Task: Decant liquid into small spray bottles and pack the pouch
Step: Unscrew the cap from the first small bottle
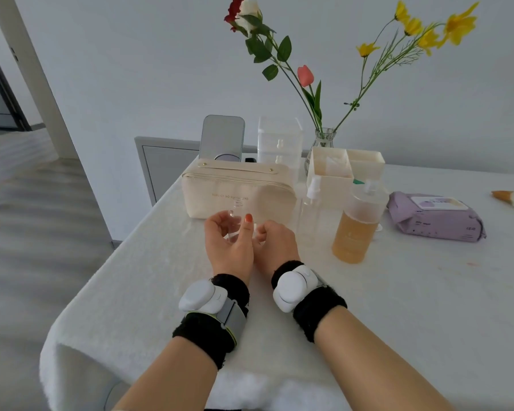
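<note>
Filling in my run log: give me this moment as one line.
left hand: holds small clear bottle, neck open | right hand: curled beside it, contents unclear | amber bottle: upright, untouched | pouch: behind hands

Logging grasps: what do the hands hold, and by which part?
Left hand grips the small clear bottle by its body, bare neck up. Right hand is curled beside it; any hold cannot be told.

Bright, soft daylight; wide-angle edge distortion.
</note>
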